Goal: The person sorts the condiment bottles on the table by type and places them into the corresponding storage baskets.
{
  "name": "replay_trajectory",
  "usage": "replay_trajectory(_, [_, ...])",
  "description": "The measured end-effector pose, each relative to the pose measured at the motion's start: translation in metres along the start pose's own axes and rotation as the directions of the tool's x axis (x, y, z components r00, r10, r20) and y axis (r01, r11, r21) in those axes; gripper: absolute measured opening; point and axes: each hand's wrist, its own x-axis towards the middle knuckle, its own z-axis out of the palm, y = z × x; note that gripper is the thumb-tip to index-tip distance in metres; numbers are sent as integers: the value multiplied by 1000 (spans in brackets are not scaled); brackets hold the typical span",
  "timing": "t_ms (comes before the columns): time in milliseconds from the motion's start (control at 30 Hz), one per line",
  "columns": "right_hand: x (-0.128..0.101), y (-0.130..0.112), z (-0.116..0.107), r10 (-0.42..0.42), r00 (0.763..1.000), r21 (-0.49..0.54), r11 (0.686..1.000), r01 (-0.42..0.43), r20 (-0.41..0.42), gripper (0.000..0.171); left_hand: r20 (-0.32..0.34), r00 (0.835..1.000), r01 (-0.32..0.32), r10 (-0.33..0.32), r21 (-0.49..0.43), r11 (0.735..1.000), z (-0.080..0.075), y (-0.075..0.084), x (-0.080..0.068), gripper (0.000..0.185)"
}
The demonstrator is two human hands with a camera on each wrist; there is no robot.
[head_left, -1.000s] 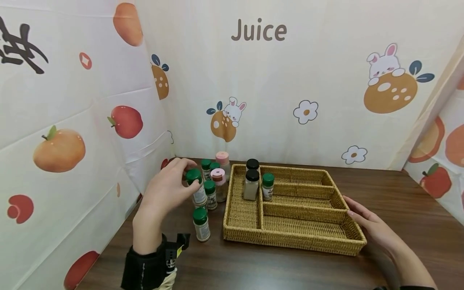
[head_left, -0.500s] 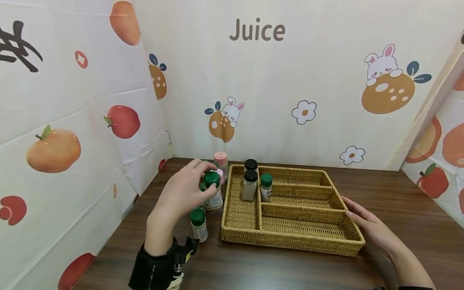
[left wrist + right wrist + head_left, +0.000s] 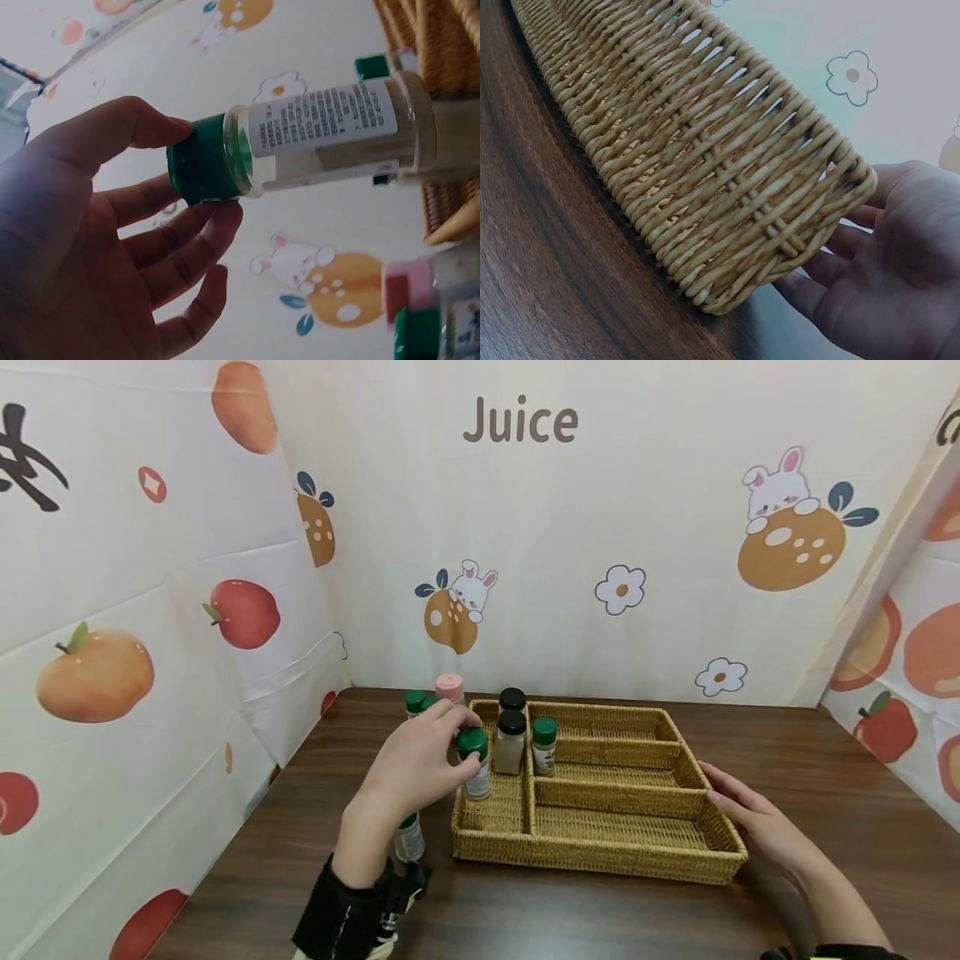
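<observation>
My left hand (image 3: 416, 764) pinches a green-capped spice jar (image 3: 477, 777) by its cap, thumb on one side and fingertips on the other. The jar is upright above the left compartment of the wicker basket (image 3: 600, 862); its white printed label (image 3: 322, 116) faces the left wrist camera. Two black-capped jars stand in that compartment, the nearer black-capped jar (image 3: 511, 750) just behind the held one. A smaller green-capped jar (image 3: 544, 752) stands in the middle right compartment. At the basket's right end, my right hand (image 3: 776, 835) touches the outer side with extended fingers.
Left of the basket, a green-capped jar (image 3: 408, 841) stands on the wooden table (image 3: 585, 918), partly behind my left wrist. Further back are a pink-capped jar (image 3: 450, 687) and more green caps (image 3: 416, 700). A printed cloth (image 3: 637, 510) hangs behind the table.
My left hand has carried the green-capped spice jar rightward, from the group of jars to over the basket's left compartment. The right hand stays at the basket's right end.
</observation>
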Motion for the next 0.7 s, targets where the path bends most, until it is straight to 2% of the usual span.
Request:
replay_trajectory(133, [-1,-4,3,23,1000,-18,1000,-23,-11,62,7,1000,-16,16,17,1000,12,9,3,30])
replay_trajectory(333, [2,-5,12,45,999,28,999,-45,-10,66,15,1000,-5,5,35,999,25,21,9,31])
replay_trajectory(500, [1,-5,13,33,999,67,997,-33,-1,66,56,998,13,-17,55,998,28,35,29,28])
replay_trajectory(700, [-4,-10,6,44,999,50,998,-43,-14,66,91,995,35,-42,73,997,33,52,55,31])
